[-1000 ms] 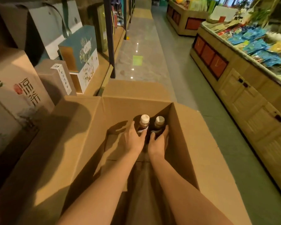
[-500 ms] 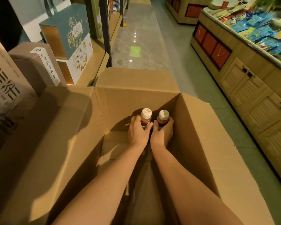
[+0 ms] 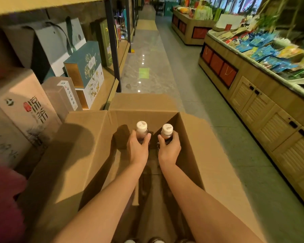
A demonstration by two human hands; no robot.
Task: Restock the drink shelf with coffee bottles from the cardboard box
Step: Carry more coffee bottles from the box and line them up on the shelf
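Note:
An open cardboard box (image 3: 197, 155) stands on the aisle floor in front of me, flaps spread. My left hand (image 3: 138, 149) grips a dark coffee bottle with a white cap (image 3: 141, 129). My right hand (image 3: 168, 149) grips a second coffee bottle (image 3: 167, 132) of the same kind. Both bottles are upright, a little apart, held above the far end of the box interior. More white caps (image 3: 154, 240) show at the box's near end, at the bottom edge of the view.
A wooden shelf (image 3: 102, 90) runs along the left with gift boxes (image 3: 85, 71), brown cartons (image 3: 23, 106) and a paper bag (image 3: 58, 44). Wooden display counters (image 3: 263, 109) with blue packets line the right. The tiled aisle (image 3: 147, 64) stretches ahead.
Both hands have closed on the bottles and lifted them up out of the far corner of the box, moving them apart. The camera has tilted upward.

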